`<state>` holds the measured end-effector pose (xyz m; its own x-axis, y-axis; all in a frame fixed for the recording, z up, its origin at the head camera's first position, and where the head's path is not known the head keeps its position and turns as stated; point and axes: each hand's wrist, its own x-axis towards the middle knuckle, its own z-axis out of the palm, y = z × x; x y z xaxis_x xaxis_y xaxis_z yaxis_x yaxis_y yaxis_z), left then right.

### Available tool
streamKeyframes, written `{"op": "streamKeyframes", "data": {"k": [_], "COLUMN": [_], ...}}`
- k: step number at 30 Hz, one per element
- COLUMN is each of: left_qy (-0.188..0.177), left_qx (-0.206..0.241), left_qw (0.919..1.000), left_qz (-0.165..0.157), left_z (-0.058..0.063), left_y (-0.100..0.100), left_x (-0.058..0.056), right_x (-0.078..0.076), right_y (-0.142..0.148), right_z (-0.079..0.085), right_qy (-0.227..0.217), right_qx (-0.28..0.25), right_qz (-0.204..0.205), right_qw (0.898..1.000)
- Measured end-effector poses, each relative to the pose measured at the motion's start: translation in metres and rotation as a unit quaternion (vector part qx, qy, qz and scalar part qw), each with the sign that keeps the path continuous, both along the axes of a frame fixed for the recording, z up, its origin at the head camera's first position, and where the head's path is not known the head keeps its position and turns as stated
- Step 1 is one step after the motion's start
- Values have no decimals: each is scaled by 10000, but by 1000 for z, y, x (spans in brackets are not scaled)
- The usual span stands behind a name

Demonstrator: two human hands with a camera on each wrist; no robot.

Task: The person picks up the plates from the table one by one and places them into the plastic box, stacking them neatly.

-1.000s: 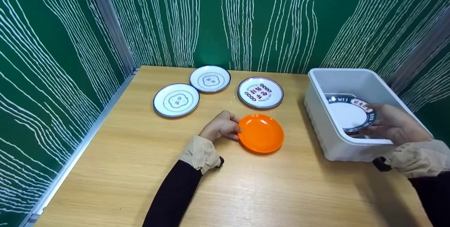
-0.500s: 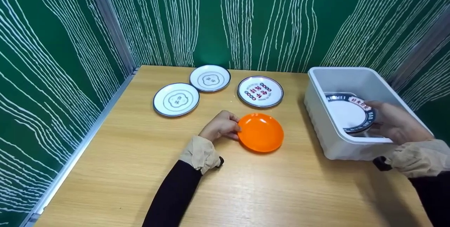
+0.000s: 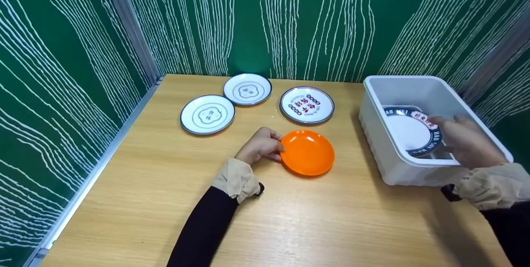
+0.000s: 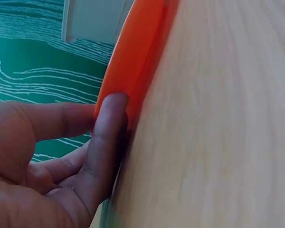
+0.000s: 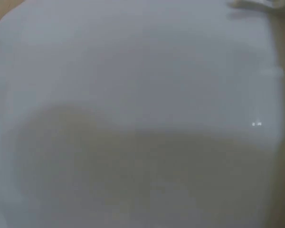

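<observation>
My left hand (image 3: 261, 147) pinches the left rim of an orange plate (image 3: 307, 153) low over the table. In the left wrist view, the fingers (image 4: 111, 111) grip the edge of that orange plate (image 4: 133, 52), which sits tilted close above the wood. My right hand (image 3: 472, 140) reaches over the near right wall of a white plastic bin (image 3: 383, 143). A fingertip overlaps the rim of a white plate with a dark lettered border (image 3: 410, 134) lying inside the bin; the other fingers are off it. The right wrist view shows only the blurred bin wall (image 5: 142, 85).
Two white plates with a flower-shaped outline, one on the left (image 3: 207, 114) and one at the back (image 3: 247, 89), lie on the wooden table (image 3: 165, 200). A white plate with red characters (image 3: 307, 105) lies behind the orange one. Green patterned walls (image 3: 248, 22) border the table.
The dark-bordered plate has settled lower in the bin, and my right fingers have loosened from under it. My left hand and the orange plate have stayed in place.
</observation>
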<state>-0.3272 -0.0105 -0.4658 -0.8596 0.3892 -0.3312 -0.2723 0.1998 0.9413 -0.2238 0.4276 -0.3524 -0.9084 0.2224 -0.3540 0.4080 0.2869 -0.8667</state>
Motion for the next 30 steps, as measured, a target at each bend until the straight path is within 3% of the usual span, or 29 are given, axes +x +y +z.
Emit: {"op": "streamKeyframes", "data": {"k": [5,9,16,21,25,30], "left_qy": [61,82,122,325,439,571], "left_qx": [118,146,49,259,559,925], "left_qw": [9999,9998,9990,9978,9955,9907], "left_qz": [40,112,424,519,626,824], "left_z": [-1,4,26,44,57,69], "left_y": [0,-4,-12,-12,-11,-10], "left_x": [0,-1,-5,-2,3,12], "right_x": [-1,1,0,2,6,10], "right_y": [-6,-11,-23,-41,-61,-91], "right_z": [-3,-2,12,22,28,31], "right_qy": [424,478,527,772,1099,1673], "right_qx": [457,851,1093,1194,1432,2025], "right_qz": [17,-11,354,681,1030,1345], "right_qw": [9981,9952,9920,9875,9782,9555]}}
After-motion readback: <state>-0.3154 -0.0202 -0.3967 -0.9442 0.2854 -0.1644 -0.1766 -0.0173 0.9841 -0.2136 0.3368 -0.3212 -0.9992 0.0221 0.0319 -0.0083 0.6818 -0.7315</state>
